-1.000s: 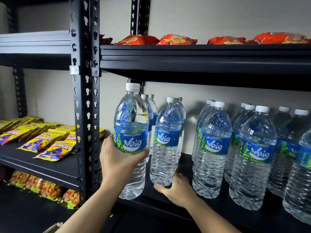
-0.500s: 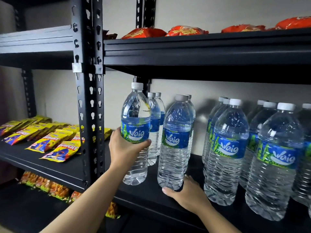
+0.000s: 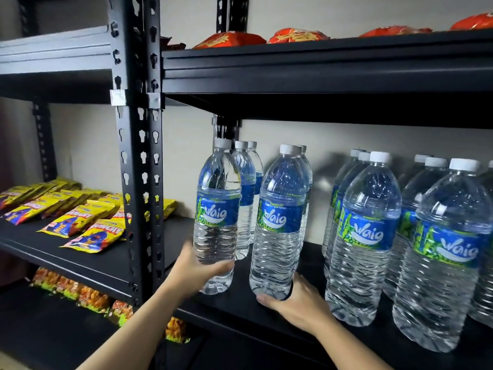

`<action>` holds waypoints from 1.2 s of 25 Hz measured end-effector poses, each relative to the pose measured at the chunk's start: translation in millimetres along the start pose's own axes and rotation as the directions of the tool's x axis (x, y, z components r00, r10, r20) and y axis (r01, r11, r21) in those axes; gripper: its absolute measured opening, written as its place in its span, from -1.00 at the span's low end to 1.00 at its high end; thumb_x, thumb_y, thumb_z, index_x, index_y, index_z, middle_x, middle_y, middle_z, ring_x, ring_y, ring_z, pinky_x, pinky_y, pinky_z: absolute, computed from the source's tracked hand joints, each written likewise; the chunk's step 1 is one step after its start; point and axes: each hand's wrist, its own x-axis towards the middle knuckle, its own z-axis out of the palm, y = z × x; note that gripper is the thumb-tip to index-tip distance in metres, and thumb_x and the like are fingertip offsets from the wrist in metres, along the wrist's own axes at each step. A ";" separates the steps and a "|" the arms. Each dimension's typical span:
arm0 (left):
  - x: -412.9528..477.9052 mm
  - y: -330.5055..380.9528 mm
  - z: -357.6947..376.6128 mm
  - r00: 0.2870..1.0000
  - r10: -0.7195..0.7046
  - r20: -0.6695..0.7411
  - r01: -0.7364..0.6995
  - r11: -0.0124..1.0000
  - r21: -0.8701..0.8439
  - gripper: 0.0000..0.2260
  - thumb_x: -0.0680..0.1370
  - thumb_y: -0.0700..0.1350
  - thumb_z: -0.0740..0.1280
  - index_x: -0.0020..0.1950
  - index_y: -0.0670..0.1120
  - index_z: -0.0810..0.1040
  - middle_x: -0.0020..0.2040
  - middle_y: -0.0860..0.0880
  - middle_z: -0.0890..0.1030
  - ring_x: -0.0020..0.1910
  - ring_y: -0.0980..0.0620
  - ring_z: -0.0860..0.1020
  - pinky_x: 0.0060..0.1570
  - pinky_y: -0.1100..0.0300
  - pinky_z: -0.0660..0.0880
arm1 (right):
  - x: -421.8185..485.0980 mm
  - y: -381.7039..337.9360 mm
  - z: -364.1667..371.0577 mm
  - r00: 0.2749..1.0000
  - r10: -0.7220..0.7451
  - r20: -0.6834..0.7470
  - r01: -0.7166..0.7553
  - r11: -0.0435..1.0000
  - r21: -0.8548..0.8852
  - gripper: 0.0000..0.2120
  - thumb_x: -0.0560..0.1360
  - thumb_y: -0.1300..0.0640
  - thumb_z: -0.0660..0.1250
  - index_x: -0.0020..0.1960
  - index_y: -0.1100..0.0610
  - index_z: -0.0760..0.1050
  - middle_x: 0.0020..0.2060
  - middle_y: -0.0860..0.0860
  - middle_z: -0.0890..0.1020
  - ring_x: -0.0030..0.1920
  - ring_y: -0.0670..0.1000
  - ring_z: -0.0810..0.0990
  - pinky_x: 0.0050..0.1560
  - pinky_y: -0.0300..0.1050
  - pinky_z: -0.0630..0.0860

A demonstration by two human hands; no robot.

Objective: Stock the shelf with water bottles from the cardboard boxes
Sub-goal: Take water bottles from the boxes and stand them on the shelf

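My left hand (image 3: 198, 271) grips the lower part of a clear water bottle (image 3: 217, 209) with a blue label, upright at the left end of the black shelf (image 3: 240, 308); its base is at the shelf surface. My right hand (image 3: 296, 305) holds the bottom of a second bottle (image 3: 280, 222) standing just right of it. Behind these two stand more bottles (image 3: 246, 198). Further rows of bottles (image 3: 368, 236) fill the shelf to the right. No cardboard box is in view.
A black perforated upright post (image 3: 138, 166) stands just left of my left hand. Yellow snack packets (image 3: 80, 222) lie on the left shelf. Red snack bags (image 3: 229, 40) lie on the shelf above. Orange packets (image 3: 80, 292) sit on the level below.
My left hand has carried its bottle down and inward onto the shelf and slid lower on it. My right hand stays at the base of the second bottle.
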 end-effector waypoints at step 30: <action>-0.8 -0.4 23.6 0.997 -0.045 -0.063 0.062 0.955 0.291 -0.31 0.36 0.16 0.55 0.37 -0.07 0.38 0.27 -0.03 0.55 0.28 -0.05 0.51 0.14 0.17 0.40 | 9.2 10.3 5.3 0.999 -0.041 -0.026 0.041 0.999 0.003 -0.11 0.12 -0.57 0.27 0.33 -0.14 0.42 0.29 -0.14 0.47 0.37 -0.05 0.41 0.35 -0.09 0.36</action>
